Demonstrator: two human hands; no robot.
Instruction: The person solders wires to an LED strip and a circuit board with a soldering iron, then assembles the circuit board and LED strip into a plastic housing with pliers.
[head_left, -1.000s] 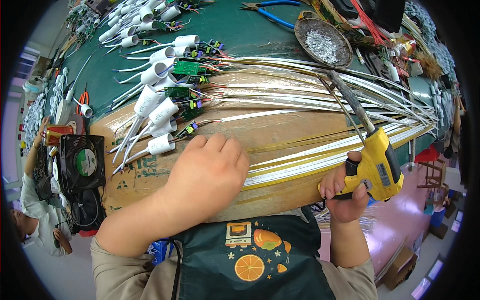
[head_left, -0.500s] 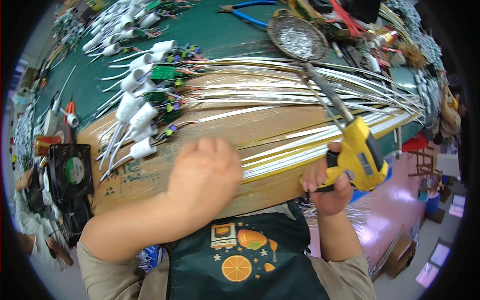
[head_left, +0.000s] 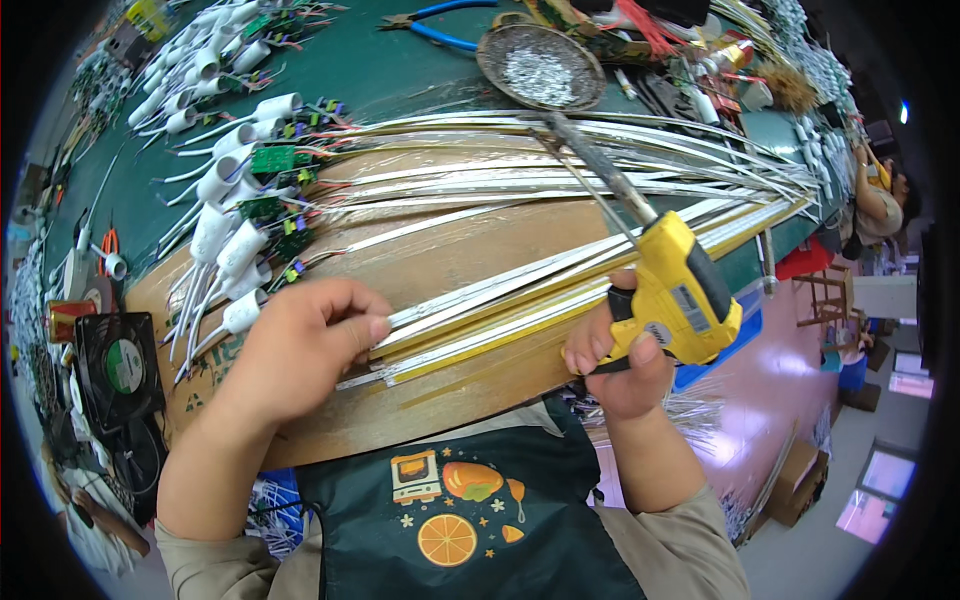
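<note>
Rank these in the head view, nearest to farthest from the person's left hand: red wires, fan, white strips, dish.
1. White strips: touching the left hand, running off rightward.
2. Fan: to the hand's left.
3. Dish: up and right, across the table.
4. Red wires: right of the dish.

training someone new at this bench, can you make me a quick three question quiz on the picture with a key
1. Which of the person's hands grips the yellow tool?
2. True or false: the black fan stands to the right of the brown board.
3. Fill in the missing word: the thumb of the left hand is at the near ends of some long, thin ____.

Key:
1. The right hand.
2. False: it stands to the left.
3. Strips.
</note>
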